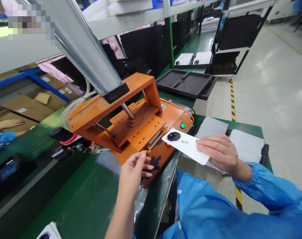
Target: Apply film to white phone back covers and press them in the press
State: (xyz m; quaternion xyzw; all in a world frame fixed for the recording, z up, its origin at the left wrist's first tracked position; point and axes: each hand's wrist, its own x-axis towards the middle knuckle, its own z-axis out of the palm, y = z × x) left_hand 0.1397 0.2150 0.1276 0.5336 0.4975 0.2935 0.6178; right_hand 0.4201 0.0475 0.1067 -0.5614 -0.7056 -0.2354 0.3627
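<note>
1. Head view: right hand point(220, 151) gripping one white phone back cover point(187, 146) flat, fingers on top, camera ring end pointing at orange press fixture point(131, 122). Cover held in air just beside fixture's front right corner, near green button point(182, 125).
2. Left hand point(134, 169) loosely curled, holding nothing, fingertips resting on fixture's front edge by the black nest; looks like steadying or lining up.
3. Fixture on green bench point(86, 196), silver cylinder point(88, 46) angled down into its top plate.
4. Count: one cover in hand, two white sheets point(245, 144) lying right of fixture, one black tray point(185, 83) behind, two white parts point(193, 59) further back.
5. Another person's hand point(6, 124) far left, well apart.
</note>
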